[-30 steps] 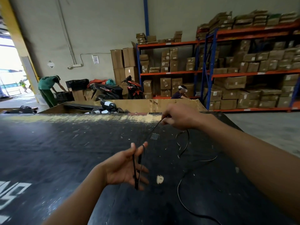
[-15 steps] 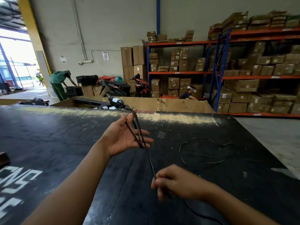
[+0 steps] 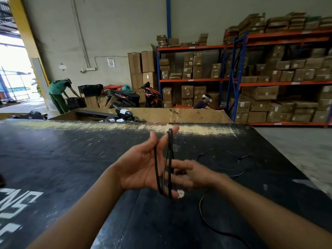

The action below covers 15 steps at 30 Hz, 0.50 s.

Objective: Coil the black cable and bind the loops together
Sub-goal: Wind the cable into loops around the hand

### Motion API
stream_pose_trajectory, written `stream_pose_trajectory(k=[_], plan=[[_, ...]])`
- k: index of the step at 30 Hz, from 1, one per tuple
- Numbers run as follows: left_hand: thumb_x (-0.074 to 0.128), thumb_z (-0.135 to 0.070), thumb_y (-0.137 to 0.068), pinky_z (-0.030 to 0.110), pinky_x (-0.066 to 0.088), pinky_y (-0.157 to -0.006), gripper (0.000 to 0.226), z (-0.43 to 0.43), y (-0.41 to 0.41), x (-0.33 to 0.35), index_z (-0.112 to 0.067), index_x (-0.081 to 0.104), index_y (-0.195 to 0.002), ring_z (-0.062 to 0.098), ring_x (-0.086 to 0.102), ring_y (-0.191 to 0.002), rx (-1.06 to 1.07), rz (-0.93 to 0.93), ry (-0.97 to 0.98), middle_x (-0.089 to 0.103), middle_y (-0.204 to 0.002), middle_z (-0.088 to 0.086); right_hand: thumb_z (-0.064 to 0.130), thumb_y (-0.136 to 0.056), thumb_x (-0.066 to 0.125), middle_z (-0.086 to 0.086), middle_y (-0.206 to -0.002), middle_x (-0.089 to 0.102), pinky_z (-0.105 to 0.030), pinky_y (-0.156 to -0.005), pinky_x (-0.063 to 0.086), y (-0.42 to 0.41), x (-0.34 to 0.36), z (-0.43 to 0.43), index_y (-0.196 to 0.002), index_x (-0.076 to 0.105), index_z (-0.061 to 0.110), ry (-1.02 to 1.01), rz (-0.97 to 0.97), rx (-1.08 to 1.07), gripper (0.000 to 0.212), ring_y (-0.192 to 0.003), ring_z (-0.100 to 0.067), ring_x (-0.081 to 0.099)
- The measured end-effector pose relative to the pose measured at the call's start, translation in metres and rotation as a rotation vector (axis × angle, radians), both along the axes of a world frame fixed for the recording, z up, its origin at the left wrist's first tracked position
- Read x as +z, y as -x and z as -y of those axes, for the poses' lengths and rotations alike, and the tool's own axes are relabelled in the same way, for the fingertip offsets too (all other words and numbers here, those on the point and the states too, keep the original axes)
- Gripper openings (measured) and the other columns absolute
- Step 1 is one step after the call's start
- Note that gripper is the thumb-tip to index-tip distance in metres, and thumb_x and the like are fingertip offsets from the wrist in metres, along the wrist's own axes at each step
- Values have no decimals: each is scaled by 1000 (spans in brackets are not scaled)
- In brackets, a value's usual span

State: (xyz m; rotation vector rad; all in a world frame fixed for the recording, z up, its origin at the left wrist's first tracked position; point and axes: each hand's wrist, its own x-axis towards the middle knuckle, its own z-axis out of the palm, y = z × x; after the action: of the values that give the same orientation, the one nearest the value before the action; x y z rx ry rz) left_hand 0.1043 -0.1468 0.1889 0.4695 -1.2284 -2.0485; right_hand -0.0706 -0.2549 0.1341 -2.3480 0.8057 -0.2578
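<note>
My left hand (image 3: pixel 142 168) is raised palm up over the black table (image 3: pixel 53 159), fingers spread. Several long loops of the thin black cable (image 3: pixel 168 164) hang around it, from the fingertip down past the palm. My right hand (image 3: pixel 195 175), blurred, sits just right of the loops and holds the cable against them. The loose rest of the cable (image 3: pixel 224 155) lies in a wide curl on the table to the right, and another stretch runs down under my right forearm toward the near edge.
A large open cardboard box (image 3: pixel 179 115) with dark items stands beyond the table's far edge. Behind are parked scooters (image 3: pixel 136 97), shelving full of cartons (image 3: pixel 269 78), a person in green (image 3: pixel 59 92) bending at crates, and a seated person (image 3: pixel 203 103). White lettering marks the table's left.
My right hand has come up from near the front of the table to the loops at my left hand, adding cable to them. The left hand has shifted right and opened wider.
</note>
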Motion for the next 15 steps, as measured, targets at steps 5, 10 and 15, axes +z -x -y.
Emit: stream_pose_trajectory(k=[5,10,15], plan=[[35,-68,-86,67,41,-96,54,-10,-5,-16,-58,36,-139,57,34,-132,20,112,-115,41,-147,28,8,-90,61,1,-97,70,-29,-81,51,-1,56,31,-93,70,17,296,-38,-48,13,-90,-10,64],[35,-70,-85,70,35,-98,55,-5,-11,-33,-61,34,-138,56,40,-127,88,239,-182,32,-148,31,11,-89,62,2,-95,70,-22,-70,43,-6,103,42,-86,66,25,502,-70,-77,15,-91,-13,63],[41,-71,-83,73,34,-97,55,6,-22,-50,-60,38,-137,60,38,-129,186,283,-252,30,-148,32,21,-89,66,0,-96,71,-30,-72,49,-8,133,35,-90,69,19,609,-61,-84,4,-91,-17,65]])
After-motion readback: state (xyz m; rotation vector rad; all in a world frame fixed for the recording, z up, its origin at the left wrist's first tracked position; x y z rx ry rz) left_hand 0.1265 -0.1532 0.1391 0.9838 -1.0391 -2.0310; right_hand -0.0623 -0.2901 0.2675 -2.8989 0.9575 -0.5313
